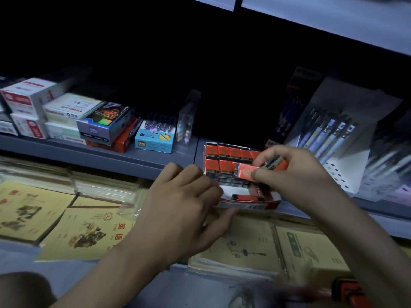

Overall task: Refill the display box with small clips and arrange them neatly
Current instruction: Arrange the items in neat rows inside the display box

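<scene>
A red and white display box [249,204] stands on the front edge of the grey shelf. Two rows of small red clip boxes [224,157] fill its back part, and one more lies loose in the white front part [243,197]. My right hand [295,174] pinches a small red clip box [243,172] above the rows, with a second one behind its fingers. My left hand [178,205] holds the display box at its left front corner, fingers on the side wall and thumb under the front.
Stationery boxes [66,116] and a blue pen box [154,141] line the shelf [124,157] at left. A rack of pens [329,134] stands right of the display box. Yellow exercise books [84,234] lie in stacks below. An orange object [353,292] shows at the bottom right.
</scene>
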A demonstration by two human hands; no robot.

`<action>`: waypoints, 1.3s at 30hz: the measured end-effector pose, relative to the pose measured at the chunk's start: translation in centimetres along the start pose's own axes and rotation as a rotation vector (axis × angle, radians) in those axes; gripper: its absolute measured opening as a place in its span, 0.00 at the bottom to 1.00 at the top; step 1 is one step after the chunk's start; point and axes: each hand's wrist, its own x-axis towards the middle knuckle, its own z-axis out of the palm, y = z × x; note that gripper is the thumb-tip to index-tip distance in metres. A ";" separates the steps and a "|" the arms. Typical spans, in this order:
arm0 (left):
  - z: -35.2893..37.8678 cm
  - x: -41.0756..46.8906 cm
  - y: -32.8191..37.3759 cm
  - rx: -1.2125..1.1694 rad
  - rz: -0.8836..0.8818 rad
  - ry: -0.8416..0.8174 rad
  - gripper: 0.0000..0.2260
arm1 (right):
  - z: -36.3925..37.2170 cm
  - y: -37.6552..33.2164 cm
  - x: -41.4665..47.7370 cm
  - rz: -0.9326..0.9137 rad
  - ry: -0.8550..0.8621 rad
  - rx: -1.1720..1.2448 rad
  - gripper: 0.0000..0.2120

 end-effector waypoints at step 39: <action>-0.6 1.0 -0.9 -0.919 -0.790 -0.059 0.05 | 4.1 -0.9 -0.3 -0.202 -0.090 -0.120 0.06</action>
